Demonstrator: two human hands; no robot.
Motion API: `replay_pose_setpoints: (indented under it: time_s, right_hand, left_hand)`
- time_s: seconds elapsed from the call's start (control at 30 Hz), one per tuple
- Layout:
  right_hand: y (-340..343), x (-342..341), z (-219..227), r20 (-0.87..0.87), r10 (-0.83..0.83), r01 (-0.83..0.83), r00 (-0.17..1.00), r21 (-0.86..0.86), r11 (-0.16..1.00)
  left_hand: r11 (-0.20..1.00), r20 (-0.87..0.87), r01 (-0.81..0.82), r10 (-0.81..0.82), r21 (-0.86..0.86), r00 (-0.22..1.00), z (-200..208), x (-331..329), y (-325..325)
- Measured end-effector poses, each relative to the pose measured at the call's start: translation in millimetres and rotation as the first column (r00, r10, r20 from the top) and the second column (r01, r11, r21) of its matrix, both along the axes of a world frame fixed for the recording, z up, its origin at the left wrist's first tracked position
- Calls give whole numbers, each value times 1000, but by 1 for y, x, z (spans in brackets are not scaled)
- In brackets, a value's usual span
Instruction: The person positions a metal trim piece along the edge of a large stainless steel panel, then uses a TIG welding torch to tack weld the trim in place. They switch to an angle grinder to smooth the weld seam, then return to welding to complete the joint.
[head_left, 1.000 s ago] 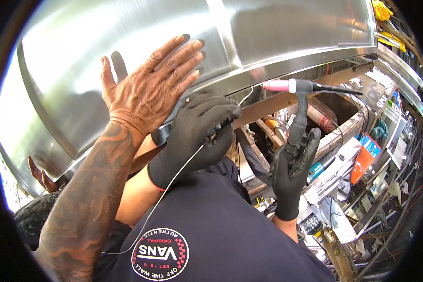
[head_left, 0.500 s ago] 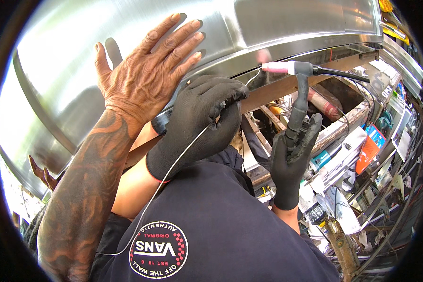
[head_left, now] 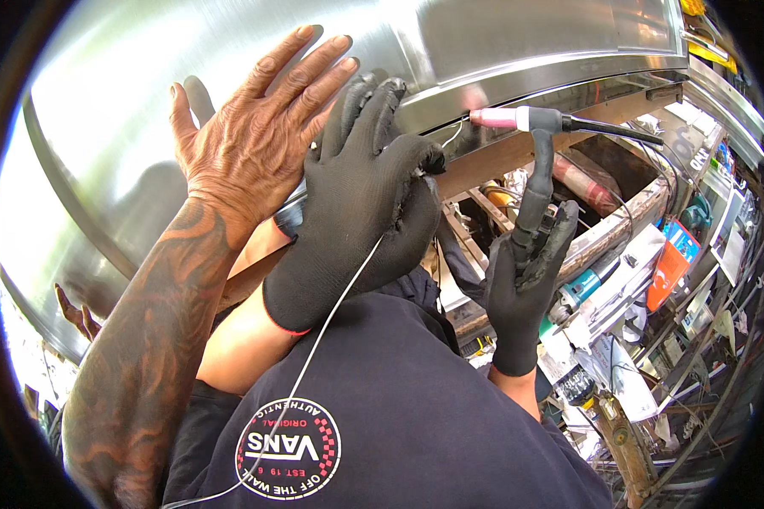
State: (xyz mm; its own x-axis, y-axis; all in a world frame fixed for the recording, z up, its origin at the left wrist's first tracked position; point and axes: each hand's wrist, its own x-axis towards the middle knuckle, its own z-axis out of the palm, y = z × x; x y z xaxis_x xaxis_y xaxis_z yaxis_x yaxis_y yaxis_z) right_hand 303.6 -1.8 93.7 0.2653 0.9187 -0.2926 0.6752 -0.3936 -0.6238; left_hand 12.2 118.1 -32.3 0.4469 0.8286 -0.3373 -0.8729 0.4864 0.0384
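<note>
My left hand, in a black glove, pinches a thin metal filler rod by thumb and forefinger, its other fingers stretched up against a shiny steel panel. The rod trails down across my dark shirt; its far end comes out near the torch's tip. My right hand, also black-gloved, is closed around the handle of a TIG welding torch. The torch's pink cup points left, close to the panel's lower edge. Another person's bare, tattooed hand lies spread on the panel, beside my left hand.
A black cable runs right from the torch head. Below the panel is a wooden frame with a reddish cylinder in it. Papers, an orange-and-blue packet, a teal tool and a wooden post crowd the right side.
My left hand has uncurled its outer fingers upward onto the panel, next to the other person's hand, still pinching the rod. My right hand and the torch have hardly moved.
</note>
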Motion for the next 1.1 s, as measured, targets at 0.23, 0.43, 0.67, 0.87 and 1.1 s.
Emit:
replay_pose_setpoints:
  time_s: [0.23,0.43,0.67,0.87,1.1]
  right_hand:
    - [7,-2,2,37,45,-47,998,31,998]
    - [-4,8,-3,50,17,-21,999,81,996]
    - [-7,14,-2,26,-42,39,999,89,995]
    - [-2,21,7,-39,38,-36,998,65,997]
    - [-7,16,-8,-63,14,-7,998,119,993]
  left_hand:
    - [1000,-31,-7,7,-4,999,0,-1,-2]
    - [1000,-66,-16,17,9,998,3,-1,-5]
    - [1000,-141,-17,18,13,990,5,0,1]
    - [996,-210,-84,86,21,974,21,0,-16]
    - [998,-285,-31,43,46,958,18,8,0]
